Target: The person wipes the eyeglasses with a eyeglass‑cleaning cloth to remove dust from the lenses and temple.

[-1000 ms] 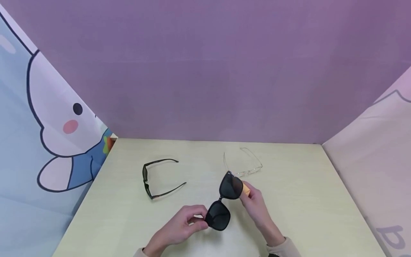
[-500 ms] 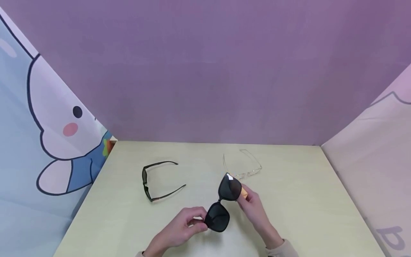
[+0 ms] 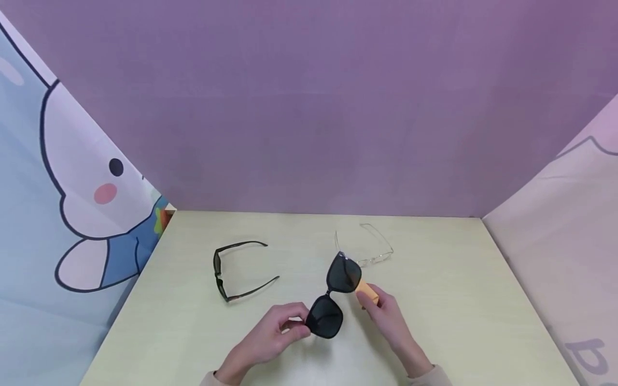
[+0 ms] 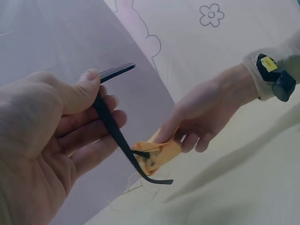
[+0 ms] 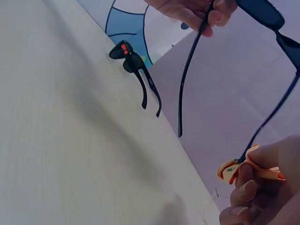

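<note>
1. Left hand (image 3: 275, 329). On my remote feed it pinched one outer corner of the black sunglasses (image 3: 325, 317) between thumb and fingers; the left wrist view showed me its other fingers loosely bent.

2. Black sunglasses. I saw these held up off the table (image 3: 468, 300), between the two hands, tilted, with the lenses facing the head camera. Both side arms were unfolded: one extended freely from the left hand, and the other ran down into the cloth.

3. Right hand (image 3: 386, 316). Its thumb and fingers were bent closely around the orange cloth (image 3: 368, 295), just beside the farther lens. In the right wrist view I found the end of the side arm inside the folds (dark printed marks on the cloth were visible from the left wrist).

4. Surroundings. The second dark glasses (image 3: 217, 264) lay on the left part of the table, their arms spread toward the middle. The clear glasses (image 3: 374, 260), thin-framed, lay farther back than the right hand; in my head view the raised sunglasses slightly overlapped them. A purple wall (image 3: 309, 107) stood behind the table, with a cartoon panel (image 3: 29, 321) at left and a pale panel (image 3: 569, 225) at right.
</note>
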A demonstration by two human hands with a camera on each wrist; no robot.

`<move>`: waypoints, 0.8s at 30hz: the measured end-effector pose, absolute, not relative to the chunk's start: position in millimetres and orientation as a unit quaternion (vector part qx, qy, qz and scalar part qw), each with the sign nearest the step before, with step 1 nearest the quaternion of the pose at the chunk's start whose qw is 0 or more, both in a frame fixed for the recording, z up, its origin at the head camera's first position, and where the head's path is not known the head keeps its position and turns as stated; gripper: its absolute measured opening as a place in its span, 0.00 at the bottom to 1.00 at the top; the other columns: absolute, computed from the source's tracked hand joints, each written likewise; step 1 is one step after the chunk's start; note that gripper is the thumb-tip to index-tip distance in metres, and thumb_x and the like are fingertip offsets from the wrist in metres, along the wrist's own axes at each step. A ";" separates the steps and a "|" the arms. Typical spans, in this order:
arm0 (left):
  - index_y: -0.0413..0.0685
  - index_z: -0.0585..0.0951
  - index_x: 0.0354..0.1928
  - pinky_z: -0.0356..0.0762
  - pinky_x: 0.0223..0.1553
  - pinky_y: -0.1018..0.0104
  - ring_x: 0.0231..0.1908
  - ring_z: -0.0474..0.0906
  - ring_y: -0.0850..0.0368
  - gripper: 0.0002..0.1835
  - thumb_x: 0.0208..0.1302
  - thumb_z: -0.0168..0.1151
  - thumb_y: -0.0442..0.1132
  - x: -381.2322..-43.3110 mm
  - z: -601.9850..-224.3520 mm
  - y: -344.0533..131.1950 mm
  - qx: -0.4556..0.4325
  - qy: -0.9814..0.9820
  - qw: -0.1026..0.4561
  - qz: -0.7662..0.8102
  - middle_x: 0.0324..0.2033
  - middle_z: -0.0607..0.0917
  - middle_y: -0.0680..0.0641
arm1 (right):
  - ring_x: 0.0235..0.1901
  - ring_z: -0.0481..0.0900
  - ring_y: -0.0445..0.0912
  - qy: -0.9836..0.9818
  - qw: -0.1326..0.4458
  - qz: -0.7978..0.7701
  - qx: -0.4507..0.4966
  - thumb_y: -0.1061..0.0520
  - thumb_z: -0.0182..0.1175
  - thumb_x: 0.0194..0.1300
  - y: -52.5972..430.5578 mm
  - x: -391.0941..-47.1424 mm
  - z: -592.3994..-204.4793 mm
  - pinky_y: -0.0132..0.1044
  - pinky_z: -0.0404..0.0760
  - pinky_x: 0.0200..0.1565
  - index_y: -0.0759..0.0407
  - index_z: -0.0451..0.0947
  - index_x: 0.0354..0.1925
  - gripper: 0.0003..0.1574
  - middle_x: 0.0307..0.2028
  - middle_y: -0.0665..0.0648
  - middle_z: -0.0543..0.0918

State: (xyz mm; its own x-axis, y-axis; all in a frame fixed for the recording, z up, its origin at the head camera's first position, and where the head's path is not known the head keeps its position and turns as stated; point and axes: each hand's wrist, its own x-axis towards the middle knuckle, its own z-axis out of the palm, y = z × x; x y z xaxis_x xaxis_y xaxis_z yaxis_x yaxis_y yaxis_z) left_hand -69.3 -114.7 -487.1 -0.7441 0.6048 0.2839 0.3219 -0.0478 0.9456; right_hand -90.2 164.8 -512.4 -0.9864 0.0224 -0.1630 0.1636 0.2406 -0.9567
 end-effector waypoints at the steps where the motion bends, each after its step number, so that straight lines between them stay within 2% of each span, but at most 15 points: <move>1: 0.44 0.81 0.38 0.88 0.48 0.62 0.42 0.79 0.66 0.03 0.70 0.63 0.29 -70.4 -487.5 -114.4 0.337 0.685 0.102 0.638 0.37 0.84 0.41 | 0.19 0.64 0.40 0.786 0.058 -0.613 0.066 0.53 0.63 0.74 167.1 -89.9 -513.2 0.28 0.62 0.21 0.62 0.82 0.51 0.15 0.24 0.52 0.71; 7: 0.45 0.81 0.36 0.88 0.48 0.64 0.41 0.79 0.65 0.05 0.68 0.65 0.28 -81.9 -491.0 -113.5 0.317 0.725 0.070 0.607 0.36 0.84 0.47 | 0.19 0.64 0.41 0.780 0.069 -0.614 0.095 0.50 0.64 0.74 175.9 -87.6 -517.4 0.28 0.62 0.21 0.64 0.81 0.51 0.19 0.22 0.51 0.69; 13: 0.51 0.82 0.37 0.86 0.53 0.61 0.44 0.81 0.65 0.03 0.68 0.68 0.36 -105.5 -491.5 -113.8 0.316 0.808 0.030 0.497 0.37 0.85 0.56 | 0.21 0.65 0.40 0.775 0.079 -0.617 0.114 0.50 0.63 0.74 179.5 -81.3 -519.5 0.28 0.63 0.22 0.63 0.81 0.57 0.21 0.23 0.50 0.70; 16: 0.52 0.82 0.38 0.86 0.46 0.62 0.41 0.80 0.65 0.03 0.68 0.68 0.40 -119.8 -492.1 -116.6 0.328 0.839 -0.011 0.434 0.37 0.85 0.58 | 0.20 0.64 0.40 0.771 0.080 -0.621 0.117 0.51 0.63 0.74 181.1 -78.5 -520.1 0.27 0.63 0.21 0.62 0.81 0.58 0.21 0.22 0.49 0.70; 20: 0.50 0.83 0.39 0.82 0.37 0.65 0.35 0.77 0.65 0.04 0.69 0.68 0.41 -139.8 -493.4 -122.1 0.344 0.867 -0.048 0.358 0.36 0.84 0.57 | 0.19 0.63 0.39 0.772 0.069 -0.621 0.115 0.51 0.63 0.74 183.8 -76.1 -521.4 0.27 0.63 0.20 0.62 0.82 0.57 0.20 0.21 0.49 0.70; 24: 0.49 0.83 0.39 0.80 0.37 0.68 0.35 0.75 0.64 0.04 0.69 0.68 0.40 -159.5 -496.5 -128.9 0.353 0.888 -0.057 0.290 0.36 0.83 0.56 | 0.19 0.64 0.39 0.772 0.067 -0.621 0.118 0.50 0.63 0.74 186.2 -74.7 -522.3 0.27 0.63 0.20 0.62 0.81 0.58 0.22 0.21 0.49 0.70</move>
